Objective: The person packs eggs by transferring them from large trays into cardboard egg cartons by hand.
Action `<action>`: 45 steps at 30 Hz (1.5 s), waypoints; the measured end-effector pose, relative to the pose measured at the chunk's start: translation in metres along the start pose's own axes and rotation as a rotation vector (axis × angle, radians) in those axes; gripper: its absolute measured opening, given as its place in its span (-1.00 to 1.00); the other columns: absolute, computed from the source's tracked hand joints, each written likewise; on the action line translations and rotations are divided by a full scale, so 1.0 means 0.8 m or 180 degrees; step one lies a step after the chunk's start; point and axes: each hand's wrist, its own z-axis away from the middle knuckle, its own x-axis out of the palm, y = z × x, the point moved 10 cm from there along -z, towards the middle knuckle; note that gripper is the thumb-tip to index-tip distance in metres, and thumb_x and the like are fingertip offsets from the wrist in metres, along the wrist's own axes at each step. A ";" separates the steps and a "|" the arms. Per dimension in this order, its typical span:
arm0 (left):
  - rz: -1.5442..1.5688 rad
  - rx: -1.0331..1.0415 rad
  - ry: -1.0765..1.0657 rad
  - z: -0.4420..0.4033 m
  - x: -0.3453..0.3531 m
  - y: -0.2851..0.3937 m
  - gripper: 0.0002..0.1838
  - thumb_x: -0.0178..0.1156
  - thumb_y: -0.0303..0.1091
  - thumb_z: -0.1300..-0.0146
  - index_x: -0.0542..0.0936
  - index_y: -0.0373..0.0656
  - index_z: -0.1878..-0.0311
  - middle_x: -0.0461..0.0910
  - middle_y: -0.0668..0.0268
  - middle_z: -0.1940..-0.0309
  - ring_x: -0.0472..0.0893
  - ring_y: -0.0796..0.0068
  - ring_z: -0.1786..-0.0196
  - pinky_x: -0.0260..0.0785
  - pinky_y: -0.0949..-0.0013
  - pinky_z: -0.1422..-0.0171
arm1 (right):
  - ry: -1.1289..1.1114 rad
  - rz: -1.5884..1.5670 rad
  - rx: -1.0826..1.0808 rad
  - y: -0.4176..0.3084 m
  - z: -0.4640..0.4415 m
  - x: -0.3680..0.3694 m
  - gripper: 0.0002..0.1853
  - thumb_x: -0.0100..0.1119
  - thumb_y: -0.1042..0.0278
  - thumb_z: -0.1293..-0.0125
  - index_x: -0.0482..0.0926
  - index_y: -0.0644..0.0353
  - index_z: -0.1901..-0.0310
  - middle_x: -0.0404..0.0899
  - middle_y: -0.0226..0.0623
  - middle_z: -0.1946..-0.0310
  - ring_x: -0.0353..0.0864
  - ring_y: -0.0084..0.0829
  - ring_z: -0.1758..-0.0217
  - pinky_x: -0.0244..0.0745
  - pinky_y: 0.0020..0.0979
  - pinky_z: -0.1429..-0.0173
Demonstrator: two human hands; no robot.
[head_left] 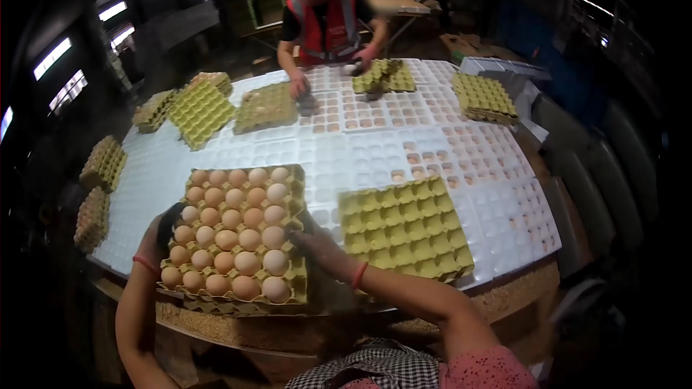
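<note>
left hand [160, 234] closed on the left side of the loaded egg tray [295, 205]; right hand [319, 246] clamped on the opposite side, finger undersides hidden from here. tray is at the near edge of the table [504, 304], left of the middle, more tray layers [216, 306] showing beneath — can't tell if it's resting or lifted.

handling, my guess: fairly heavy, pulp a bit bendy, not slippery; the eggs [226, 240] smooth and fragile. best hold is low on both sides, fingers underneath, kept level — no squeezing across the top.

counts: thirty eggs on top, six rows of five. one yellow-green tray [405, 234] facing up just right of the right hand, cups showing. two stacks [103, 163] at the table's left edge, one far-right stack [483, 99]. one co-worker [310, 36] across the table, two hands, red vest. white dimpled panels [331, 155] cover the middle; too run-together to count.
</note>
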 end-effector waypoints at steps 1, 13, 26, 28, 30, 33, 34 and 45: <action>-0.0038 0.0013 -0.0130 -0.005 0.025 0.020 -0.63 0.13 -0.11 -0.44 0.59 -0.17 -0.12 0.66 0.27 0.01 0.66 0.45 0.06 0.57 0.34 -0.04 | 0.0236 0.0042 -0.0148 0.019 0.006 -0.008 -0.52 0.02 0.17 -0.50 0.31 0.29 -0.31 0.43 0.11 -0.21 0.47 -0.03 -0.24 0.36 -0.18 -0.31; -0.1936 0.0316 -0.2785 -0.173 0.522 -0.032 -0.68 0.21 -0.25 -0.38 0.63 -0.23 -0.09 0.66 0.42 0.10 0.56 0.64 0.12 0.45 0.49 0.01 | 0.2514 0.0747 0.0460 0.035 0.339 -0.148 -0.26 0.13 0.23 -0.46 0.02 0.51 -0.45 0.34 0.19 -0.30 0.38 -0.06 -0.34 0.28 -0.22 -0.39; -0.3324 0.2960 -0.1552 -0.063 0.620 -0.051 -0.38 0.24 -0.08 -0.28 0.42 -0.12 -0.36 0.50 -0.03 -0.13 0.60 0.03 -0.05 0.47 0.13 -0.17 | 0.0804 0.4345 -0.0176 -0.075 0.313 -0.296 -0.60 0.19 0.39 -0.26 0.56 0.02 -0.15 0.50 -0.13 -0.10 0.57 -0.04 -0.07 0.56 -0.12 -0.06; -0.3447 0.2939 -0.1848 0.013 0.626 -0.064 -0.38 0.26 -0.06 -0.26 0.44 -0.13 -0.33 0.52 0.01 -0.07 0.63 0.07 0.05 0.50 0.12 -0.08 | 0.0196 0.4763 -0.0209 -0.046 0.300 -0.309 -0.53 0.25 0.43 -0.17 0.56 -0.02 -0.16 0.49 -0.12 -0.12 0.55 -0.10 -0.07 0.55 -0.13 -0.08; -0.3566 0.2826 -0.2073 0.069 0.633 -0.106 -0.39 0.29 -0.05 -0.23 0.48 -0.11 -0.30 0.53 0.07 -0.03 0.60 0.07 0.00 0.47 0.09 -0.10 | -0.0407 0.4270 0.0499 -0.035 0.292 -0.337 -0.41 0.33 0.50 -0.15 0.43 0.05 -0.25 0.40 -0.14 -0.23 0.50 -0.10 -0.25 0.46 -0.13 -0.30; -0.3828 0.3206 -0.1724 0.115 0.648 -0.167 -0.40 0.34 -0.08 -0.16 0.51 -0.07 -0.26 0.53 0.11 -0.03 0.55 0.09 -0.07 0.42 0.07 -0.15 | 0.1217 0.0584 0.0134 -0.055 0.296 -0.436 -0.65 0.18 0.54 -0.28 0.46 0.24 -0.10 0.43 -0.30 -0.12 0.54 -0.43 -0.17 0.60 -0.33 -0.17; -0.4144 0.3220 -0.1548 0.121 0.655 -0.183 -0.40 0.36 -0.09 -0.13 0.53 -0.07 -0.24 0.53 0.12 -0.03 0.53 0.11 -0.10 0.39 0.07 -0.17 | 0.1125 0.1683 -0.0142 -0.066 0.284 -0.444 -0.60 0.35 0.43 -0.23 0.44 0.17 -0.07 0.48 -0.15 -0.01 0.65 -0.28 -0.02 0.66 -0.37 -0.04; -0.2896 0.2102 -0.0972 0.051 0.601 -0.130 -0.65 0.34 -0.31 -0.19 0.61 -0.14 -0.05 0.54 0.15 0.07 0.64 0.14 0.10 0.54 0.24 0.02 | 0.0582 0.1378 -0.0128 -0.057 0.213 -0.456 -0.43 0.35 0.21 -0.22 0.44 0.20 -0.23 0.46 -0.01 -0.14 0.66 -0.16 0.00 0.62 -0.29 -0.09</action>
